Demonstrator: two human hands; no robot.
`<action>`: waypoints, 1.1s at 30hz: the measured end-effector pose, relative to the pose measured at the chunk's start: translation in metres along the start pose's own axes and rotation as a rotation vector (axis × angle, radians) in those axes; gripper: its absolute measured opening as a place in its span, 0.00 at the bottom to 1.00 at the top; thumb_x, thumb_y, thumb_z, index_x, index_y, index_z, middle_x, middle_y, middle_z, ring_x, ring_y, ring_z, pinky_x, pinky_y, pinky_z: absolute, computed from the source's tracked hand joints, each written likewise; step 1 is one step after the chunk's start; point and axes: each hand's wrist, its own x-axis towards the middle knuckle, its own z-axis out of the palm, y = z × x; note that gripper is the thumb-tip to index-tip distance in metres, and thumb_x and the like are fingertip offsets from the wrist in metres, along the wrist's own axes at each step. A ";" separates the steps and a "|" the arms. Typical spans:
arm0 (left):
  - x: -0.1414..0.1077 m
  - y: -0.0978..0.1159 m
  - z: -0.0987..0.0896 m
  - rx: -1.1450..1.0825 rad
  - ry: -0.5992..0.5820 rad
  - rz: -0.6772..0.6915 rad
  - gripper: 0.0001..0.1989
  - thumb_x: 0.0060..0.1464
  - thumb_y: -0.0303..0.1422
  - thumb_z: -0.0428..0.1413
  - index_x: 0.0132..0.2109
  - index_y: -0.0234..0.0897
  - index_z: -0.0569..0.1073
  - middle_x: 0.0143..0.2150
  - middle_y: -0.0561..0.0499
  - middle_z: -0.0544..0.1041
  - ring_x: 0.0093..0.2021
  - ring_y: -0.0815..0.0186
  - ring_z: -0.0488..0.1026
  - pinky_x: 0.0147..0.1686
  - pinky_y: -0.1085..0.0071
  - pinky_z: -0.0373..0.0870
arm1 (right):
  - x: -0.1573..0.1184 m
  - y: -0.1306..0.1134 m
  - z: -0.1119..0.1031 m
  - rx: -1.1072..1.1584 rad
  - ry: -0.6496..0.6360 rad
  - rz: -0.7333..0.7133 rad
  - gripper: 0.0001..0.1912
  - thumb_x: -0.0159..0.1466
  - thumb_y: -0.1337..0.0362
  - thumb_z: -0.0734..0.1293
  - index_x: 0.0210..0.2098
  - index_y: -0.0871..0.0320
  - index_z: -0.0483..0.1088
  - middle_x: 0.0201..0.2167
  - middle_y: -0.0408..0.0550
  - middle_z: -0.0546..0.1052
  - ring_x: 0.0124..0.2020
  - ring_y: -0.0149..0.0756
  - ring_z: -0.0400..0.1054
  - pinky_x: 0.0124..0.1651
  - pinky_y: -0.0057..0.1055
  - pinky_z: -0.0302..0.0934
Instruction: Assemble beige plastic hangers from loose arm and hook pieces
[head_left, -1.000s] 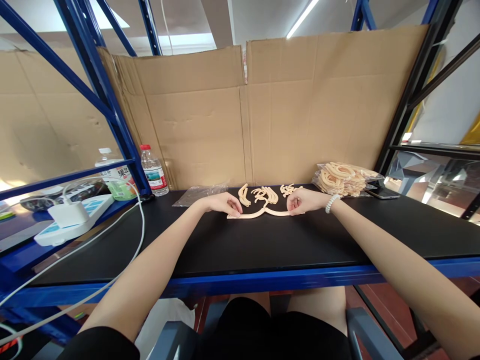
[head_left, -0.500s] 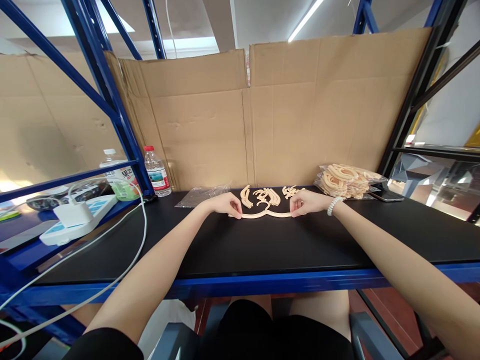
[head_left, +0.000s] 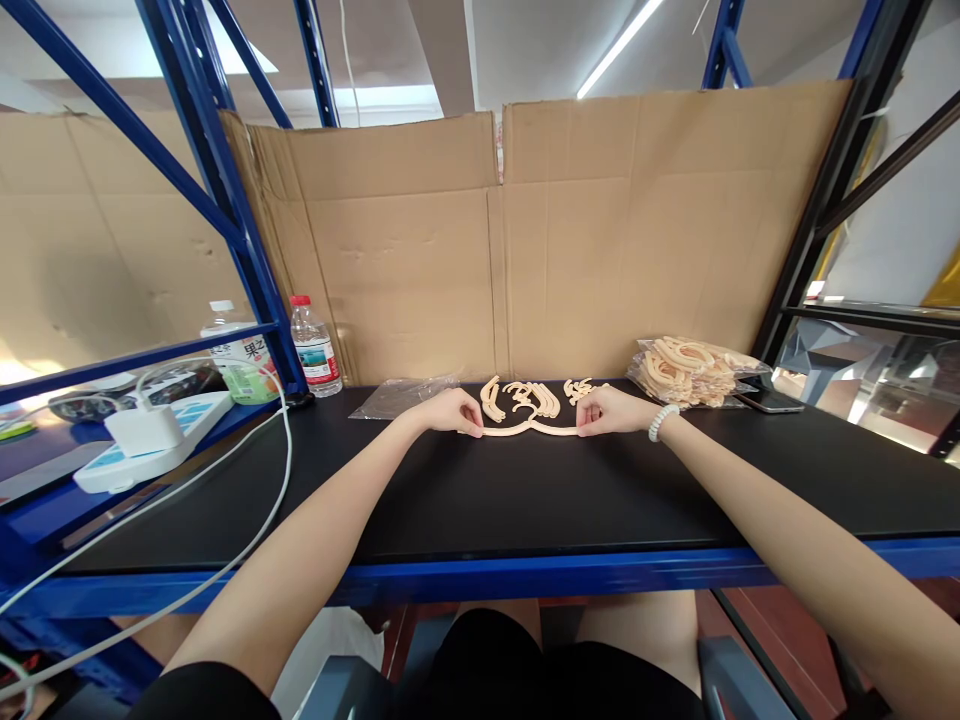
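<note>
A beige clothes hanger (head_left: 514,431) lies low over the black tabletop, its small hook standing up from the middle and its two arms spread sideways. My left hand (head_left: 454,411) pinches the left arm of it. My right hand (head_left: 606,410), with a beaded bracelet at the wrist, pinches the right arm. The fingers hide parts of both arms. Just behind the hanger are loose beige pieces: a few curved strips (head_left: 491,400) at left, a group of curved pieces (head_left: 546,400) in the middle, and small pieces (head_left: 577,389) near my right hand.
A clear bag of beige pieces (head_left: 686,370) lies at the right, with a phone (head_left: 776,400) beside it. A flat plastic bag (head_left: 401,397) is at left, near a red-capped bottle (head_left: 315,350). White cables (head_left: 288,470) hang over the left side. Cardboard (head_left: 405,270) stands behind.
The camera view has shifted slightly. Both hands keep hold of the hanger's arms, and the hanger stays in nearly the same place.
</note>
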 end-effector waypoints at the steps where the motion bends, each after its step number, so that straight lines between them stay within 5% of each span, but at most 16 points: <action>1: -0.001 0.001 0.000 0.029 0.000 0.005 0.08 0.43 0.37 0.62 0.30 0.36 0.79 0.28 0.51 0.79 0.31 0.64 0.75 0.32 0.74 0.66 | 0.000 -0.001 0.000 -0.016 -0.006 0.001 0.11 0.51 0.59 0.69 0.26 0.62 0.72 0.25 0.49 0.77 0.27 0.34 0.70 0.30 0.28 0.63; 5: -0.002 0.010 0.003 0.192 0.098 0.007 0.11 0.49 0.40 0.58 0.33 0.37 0.79 0.30 0.51 0.79 0.31 0.65 0.74 0.30 0.74 0.64 | -0.002 -0.007 -0.001 -0.115 -0.005 -0.006 0.09 0.53 0.63 0.68 0.29 0.63 0.75 0.27 0.49 0.77 0.27 0.34 0.70 0.30 0.28 0.63; 10: -0.002 0.033 0.018 0.419 0.250 0.158 0.16 0.56 0.44 0.52 0.41 0.40 0.78 0.43 0.49 0.78 0.39 0.62 0.74 0.37 0.71 0.65 | 0.004 -0.021 0.011 -0.219 0.174 -0.091 0.12 0.60 0.68 0.62 0.40 0.62 0.75 0.35 0.51 0.78 0.35 0.36 0.71 0.39 0.31 0.64; 16: -0.006 0.059 0.036 0.520 0.076 0.109 0.26 0.61 0.52 0.41 0.48 0.38 0.74 0.48 0.45 0.76 0.49 0.54 0.71 0.45 0.65 0.66 | 0.021 -0.022 0.034 -0.380 0.199 -0.303 0.19 0.61 0.79 0.57 0.43 0.62 0.75 0.44 0.54 0.76 0.48 0.40 0.68 0.53 0.36 0.60; 20: -0.006 0.059 0.040 0.501 0.032 0.068 0.29 0.61 0.52 0.40 0.58 0.39 0.67 0.57 0.42 0.70 0.57 0.51 0.65 0.51 0.61 0.65 | 0.033 -0.018 0.039 -0.445 0.177 -0.268 0.20 0.58 0.81 0.59 0.45 0.62 0.75 0.44 0.55 0.75 0.48 0.40 0.68 0.52 0.35 0.61; 33: 0.000 0.046 0.039 0.437 0.084 0.045 0.30 0.61 0.54 0.38 0.59 0.40 0.66 0.59 0.44 0.68 0.58 0.52 0.64 0.52 0.60 0.65 | 0.038 -0.025 0.035 -0.587 0.171 -0.109 0.21 0.58 0.83 0.58 0.45 0.64 0.74 0.46 0.58 0.75 0.49 0.41 0.69 0.52 0.34 0.60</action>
